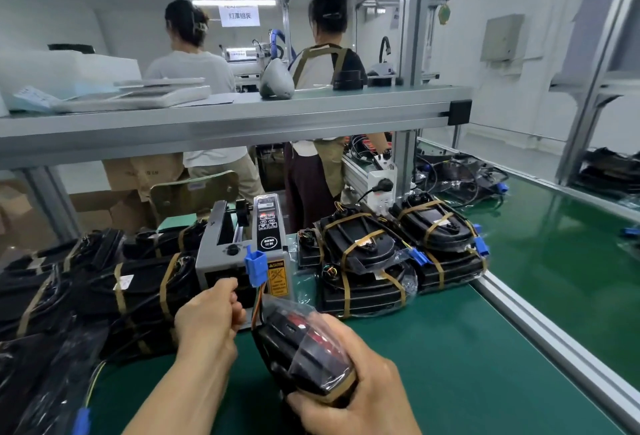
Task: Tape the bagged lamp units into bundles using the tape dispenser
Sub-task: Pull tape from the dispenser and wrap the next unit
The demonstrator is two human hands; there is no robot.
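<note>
Gripping bagged lamp unit (304,348) w/ R hand (356,396) over green mat (457,348), just before tape dispenser (242,254): black body, red lens, clear bag, blue connector (255,266) pointing up. Curling L hand (209,316) at dispenser outlet; tape pinch indeterminable. Flanking dispenser: taped bundles (360,261).

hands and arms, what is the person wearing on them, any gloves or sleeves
No gloves: the left hand and right hand are both bare. The left forearm is bare too, no sleeve reaching into view. No watch, ring or wristband shows.
</note>
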